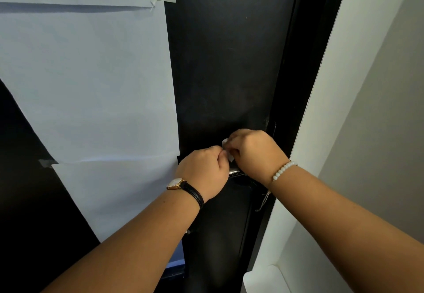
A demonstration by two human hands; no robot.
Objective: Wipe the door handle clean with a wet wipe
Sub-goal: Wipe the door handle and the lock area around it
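Note:
A shiny metal door handle (235, 173) sticks out from the black door (224, 63), mostly hidden under my two hands. My left hand (204, 173), with a watch on its wrist, is closed over the handle's left part. My right hand (252, 152), with a bead bracelet, is closed just above and to the right, touching the left one. A small white wet wipe (228, 152) shows between the fingers of both hands; only its edges are visible.
Large pale blue paper sheets (91, 81) are taped over the door's left side. The black door frame (296, 86) runs beside the handle, with a white wall (344, 109) to the right. A thin string (263, 201) dangles under my right wrist.

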